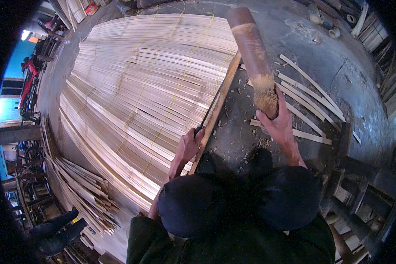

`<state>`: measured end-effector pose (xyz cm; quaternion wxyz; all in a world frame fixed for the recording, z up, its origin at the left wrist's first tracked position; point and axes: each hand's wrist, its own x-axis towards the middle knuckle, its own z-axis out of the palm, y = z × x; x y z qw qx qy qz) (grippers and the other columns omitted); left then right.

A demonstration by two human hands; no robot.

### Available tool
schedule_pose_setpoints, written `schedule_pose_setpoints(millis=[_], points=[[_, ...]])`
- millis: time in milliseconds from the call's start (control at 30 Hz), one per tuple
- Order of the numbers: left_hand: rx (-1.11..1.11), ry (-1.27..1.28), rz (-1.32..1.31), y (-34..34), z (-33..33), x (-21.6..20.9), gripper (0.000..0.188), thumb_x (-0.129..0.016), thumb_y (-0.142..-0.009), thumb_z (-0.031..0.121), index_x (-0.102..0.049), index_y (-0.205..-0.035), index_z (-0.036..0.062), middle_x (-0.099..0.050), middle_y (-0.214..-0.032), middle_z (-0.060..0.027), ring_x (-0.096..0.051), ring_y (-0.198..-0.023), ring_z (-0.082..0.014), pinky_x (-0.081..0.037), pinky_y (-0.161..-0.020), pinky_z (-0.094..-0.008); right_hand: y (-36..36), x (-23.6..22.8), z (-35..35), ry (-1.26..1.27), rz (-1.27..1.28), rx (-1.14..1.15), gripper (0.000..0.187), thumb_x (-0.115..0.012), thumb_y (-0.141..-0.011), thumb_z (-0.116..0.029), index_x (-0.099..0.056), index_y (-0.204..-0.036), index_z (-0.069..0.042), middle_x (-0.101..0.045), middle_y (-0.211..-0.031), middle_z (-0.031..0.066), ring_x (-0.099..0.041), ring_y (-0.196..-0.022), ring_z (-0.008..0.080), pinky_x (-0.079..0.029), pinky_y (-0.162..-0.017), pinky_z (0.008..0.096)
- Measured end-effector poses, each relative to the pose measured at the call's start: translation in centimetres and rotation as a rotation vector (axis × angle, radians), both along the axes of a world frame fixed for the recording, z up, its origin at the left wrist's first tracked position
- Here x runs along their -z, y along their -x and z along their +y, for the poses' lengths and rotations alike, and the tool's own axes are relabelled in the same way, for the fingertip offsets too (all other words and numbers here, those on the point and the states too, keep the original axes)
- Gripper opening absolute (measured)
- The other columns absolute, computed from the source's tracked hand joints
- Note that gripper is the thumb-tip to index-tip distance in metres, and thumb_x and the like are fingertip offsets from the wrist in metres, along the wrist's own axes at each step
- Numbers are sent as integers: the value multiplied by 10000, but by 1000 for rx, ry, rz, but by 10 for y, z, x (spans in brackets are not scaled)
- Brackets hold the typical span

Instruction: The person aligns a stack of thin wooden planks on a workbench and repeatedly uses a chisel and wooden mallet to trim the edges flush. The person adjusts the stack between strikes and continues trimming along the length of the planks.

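Note:
My left hand (189,146) is closed around the dark handle of a long-bladed knife (212,107), whose narrow blade lies along the right edge of a slatted mat. That mat (136,83) is made of pale flat strips, laced with yellow cord (174,94). A wooden batten (222,99) runs beside the blade. In my right hand (280,125) I grip a thick brown bamboo club (253,50) by its rough, fibrous end. The club is raised and slants away over the floor, its far end near the mat's far right corner.
Loose pale strips (312,94) and small cut-off bits (264,141) lie on the floor to the right. A heap of strips (81,189) rests at left. Dark wooden framing (361,189) stands at lower right, and a red motorbike (28,81) is at far left.

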<state>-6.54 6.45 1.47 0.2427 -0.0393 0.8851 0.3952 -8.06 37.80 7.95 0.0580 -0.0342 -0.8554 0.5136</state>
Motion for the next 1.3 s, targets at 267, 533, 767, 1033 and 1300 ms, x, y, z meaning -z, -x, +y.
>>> schedule_pose_setpoints(millis=[267,533,767,1033,1300], points=[[13,75,193,-18,0,17,350,-510,-998,351,-566,-981,5,-602,-673,-221,-622,-603,-341,-458,-550,-417,25,-77,-15,150,348,126,924,-764,-755,-125,-196,-1472,12,-493,-1300,202,-545,-1171,274,-445,-1005,396],[30,97,120,-21,12,15,337,-518,-987,340,-551,-1005,5,-624,-724,-289,-645,-709,-462,-480,-588,-501,-22,82,-3,-63,-89,-150,918,-792,-746,-218,-260,-1468,-18,-516,-1333,226,-547,-1210,342,-453,-1008,433],[-1,380,79,-30,30,6,422,-547,-953,440,-477,-983,26,-650,-786,-301,-623,-819,-529,-494,-702,-583,-23,68,-7,-131,-95,-142,871,-762,-768,-264,-292,-1468,-45,-536,-1326,259,-554,-1195,417,-463,-1003,463],[-7,182,95,-27,15,-7,409,-524,-983,388,-535,-959,-21,-628,-788,-322,-634,-831,-491,-478,-673,-534,-20,33,-10,-43,-80,-62,879,-756,-772,-235,-270,-1480,-42,-537,-1328,259,-554,-1226,371,-451,-1025,424],[-76,24,-15,-33,2,-16,418,-528,-988,374,-556,-967,-43,-609,-740,-314,-637,-769,-486,-472,-634,-500,11,-64,-23,115,220,8,897,-773,-752,-184,-264,-1474,-26,-499,-1359,219,-544,-1226,307,-445,-1025,403]])
